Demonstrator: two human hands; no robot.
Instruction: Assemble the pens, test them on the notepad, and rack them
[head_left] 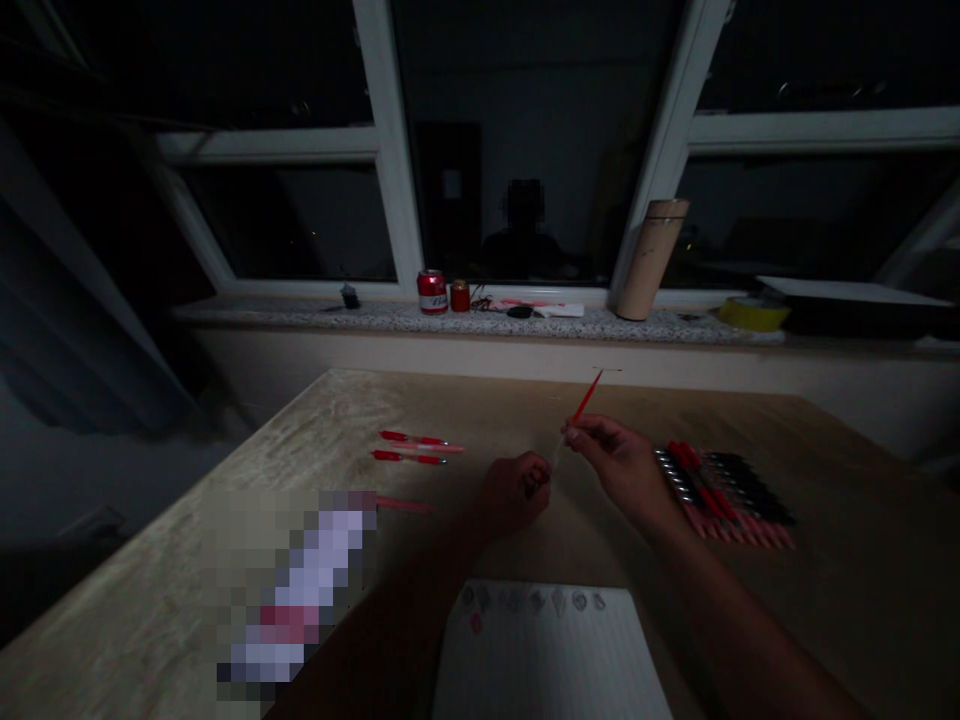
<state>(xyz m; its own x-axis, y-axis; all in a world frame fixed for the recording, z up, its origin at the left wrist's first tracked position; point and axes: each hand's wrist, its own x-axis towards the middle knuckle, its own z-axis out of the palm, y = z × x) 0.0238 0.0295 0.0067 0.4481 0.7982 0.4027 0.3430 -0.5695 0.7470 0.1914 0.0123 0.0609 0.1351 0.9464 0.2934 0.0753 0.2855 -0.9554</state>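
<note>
My right hand [615, 460] pinches a red pen [587, 396] between thumb and fingers, its pointed red end tilted up and away. A clear section of the pen runs down toward my left hand [517, 492]. That hand is closed, its curled fingers around the near end; what exactly lies inside them is hidden. To the left on the table lie a red pen with a silver end [409, 458], another like it [412, 438] and a pinkish-red tube [429, 448] between them. A further pinkish tube [405, 505] rests nearer me.
Rows of pen parts [724, 495] in red, black, pink and silver lie at right. A lined notebook [555, 660] with small drawings sits in front. A blurred-out object [315, 580] lies at left. The sill holds a can [432, 292], a red jar [460, 296], a flask [651, 262] and yellow tape [752, 315].
</note>
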